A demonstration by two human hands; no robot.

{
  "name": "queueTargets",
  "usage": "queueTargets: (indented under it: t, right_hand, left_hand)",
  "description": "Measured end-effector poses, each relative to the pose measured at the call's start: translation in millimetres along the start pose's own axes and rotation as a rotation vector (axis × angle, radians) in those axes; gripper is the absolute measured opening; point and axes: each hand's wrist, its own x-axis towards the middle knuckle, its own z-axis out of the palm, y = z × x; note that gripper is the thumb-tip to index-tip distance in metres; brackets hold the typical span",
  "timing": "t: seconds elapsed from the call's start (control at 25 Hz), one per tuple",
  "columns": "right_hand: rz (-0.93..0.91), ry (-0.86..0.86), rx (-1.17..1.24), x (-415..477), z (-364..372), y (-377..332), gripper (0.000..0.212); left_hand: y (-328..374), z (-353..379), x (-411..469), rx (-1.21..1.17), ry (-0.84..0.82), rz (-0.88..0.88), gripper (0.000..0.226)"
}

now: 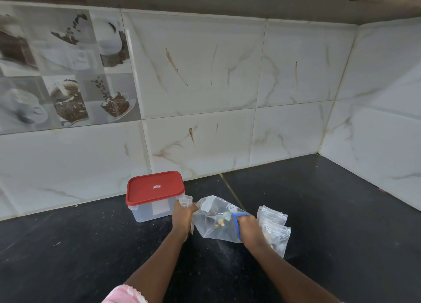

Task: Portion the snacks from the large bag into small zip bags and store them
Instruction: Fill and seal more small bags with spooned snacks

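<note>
The large clear bag (214, 220) with a blue zip edge lies tilted over the black counter, holding a few yellowish snack pieces. My left hand (182, 216) grips its bunched left end. My right hand (248, 227) is closed on the blue zip edge at its right side. Two small clear zip bags (274, 227) lie on the counter just right of my right hand, partly behind it; the nearer one seems to hold some snacks. A clear plastic container (150, 209) with a red lid (155, 187) stands closed to the left, close to my left hand.
The black counter (91, 245) runs into a corner of white marble-look tiled walls (205, 75) at the back and right. Coffee-picture tiles (66, 75) are on the left wall. A pink sleeve edge (124, 294) shows at the bottom.
</note>
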Motion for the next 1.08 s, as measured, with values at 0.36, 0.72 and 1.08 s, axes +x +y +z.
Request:
queueTargets:
  t: [0.36,0.72,1.08]
  right_hand:
    - [0.166,-0.102,0.008,16,6,-5,0.018]
    - [0.262,-0.184,0.586,15,0,5,0.022]
    - [0.515,-0.310,1.078,11,-19,-3,0.030]
  left_hand:
    - [19,27,8,-0.161,-0.063,0.009,0.044]
    - [28,35,16,-0.138,-0.039,0.028,0.039]
    - [33,29,5,-0.081,0.027,0.058,0.040]
